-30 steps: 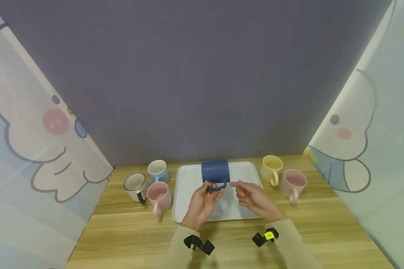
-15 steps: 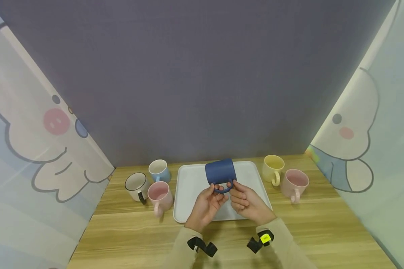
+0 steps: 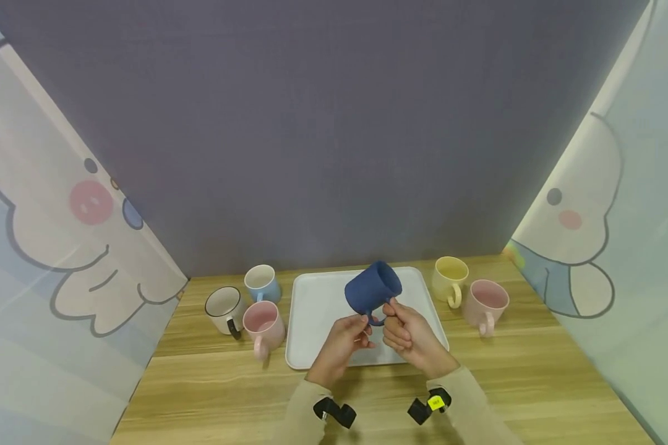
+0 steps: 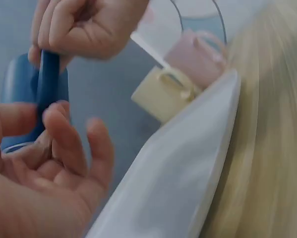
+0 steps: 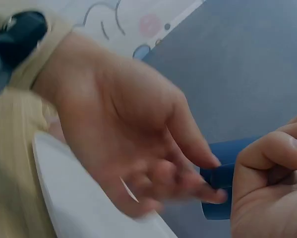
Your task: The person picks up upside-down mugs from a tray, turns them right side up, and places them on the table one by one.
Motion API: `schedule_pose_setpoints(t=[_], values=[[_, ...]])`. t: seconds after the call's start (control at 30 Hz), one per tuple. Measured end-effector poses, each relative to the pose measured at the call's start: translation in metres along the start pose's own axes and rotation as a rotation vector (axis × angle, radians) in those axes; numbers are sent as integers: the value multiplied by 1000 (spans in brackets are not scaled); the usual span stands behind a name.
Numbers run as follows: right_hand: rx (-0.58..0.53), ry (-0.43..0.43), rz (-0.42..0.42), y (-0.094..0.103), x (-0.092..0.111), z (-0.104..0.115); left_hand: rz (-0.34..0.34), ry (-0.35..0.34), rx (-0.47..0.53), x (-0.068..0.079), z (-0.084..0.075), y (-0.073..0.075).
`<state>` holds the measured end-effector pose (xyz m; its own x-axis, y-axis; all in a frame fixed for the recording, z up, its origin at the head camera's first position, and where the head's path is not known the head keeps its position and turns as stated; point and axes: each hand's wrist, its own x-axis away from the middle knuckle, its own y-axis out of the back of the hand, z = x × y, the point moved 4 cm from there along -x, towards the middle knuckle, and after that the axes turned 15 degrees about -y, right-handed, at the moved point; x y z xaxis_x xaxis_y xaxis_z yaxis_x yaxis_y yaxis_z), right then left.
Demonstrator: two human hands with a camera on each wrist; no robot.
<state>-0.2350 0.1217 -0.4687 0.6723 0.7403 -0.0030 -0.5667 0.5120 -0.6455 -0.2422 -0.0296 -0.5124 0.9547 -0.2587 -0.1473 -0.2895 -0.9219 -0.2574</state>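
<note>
A dark blue mug (image 3: 369,290) is held tilted over the white tray (image 3: 312,321), its mouth facing up and to the right. My right hand (image 3: 414,339) pinches the upper part of the handle, close to the rim, with its other fingers folded in. At the handle's lower end is my left hand (image 3: 336,346), the handle between its thumb and forefinger. The left wrist view shows that handle running between the right hand (image 4: 91,29) above and the left hand (image 4: 44,198) below, whose other fingers are loosely bent.
On the wooden table (image 3: 211,395), left of the tray, stand a black-rimmed white mug (image 3: 219,316), a light blue mug (image 3: 268,290) and a pink mug (image 3: 269,334). A yellow mug (image 3: 442,287) and another pink mug (image 3: 479,309) stand right of it. A grey wall (image 3: 334,136) rises behind.
My right hand came in from the right and took hold of the mug's handle, which only the left hand held before. The mug has turned from lying sideways to tilted, showing its mouth.
</note>
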Motion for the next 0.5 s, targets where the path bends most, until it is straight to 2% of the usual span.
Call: schedule_pose_setpoints(t=[0.07, 0.13, 0.23, 0.3, 0.4, 0.5], values=[[116, 26, -101, 5, 4, 3, -34, -12, -102, 1, -3, 7], [259, 34, -243, 11, 11, 6, -70, -27, -184, 3, -7, 15], [468, -5, -476, 22, 24, 12, -116, -54, -287, 6, -12, 30], [570, -40, -605, 30, 34, 15, -133, -73, -365, 9, -16, 39], [668, -64, -729, 41, 48, 19, -150, -95, -479, 12, -19, 53], [697, -47, -802, 51, 60, 22, -165, -97, -578, 15, -20, 66]])
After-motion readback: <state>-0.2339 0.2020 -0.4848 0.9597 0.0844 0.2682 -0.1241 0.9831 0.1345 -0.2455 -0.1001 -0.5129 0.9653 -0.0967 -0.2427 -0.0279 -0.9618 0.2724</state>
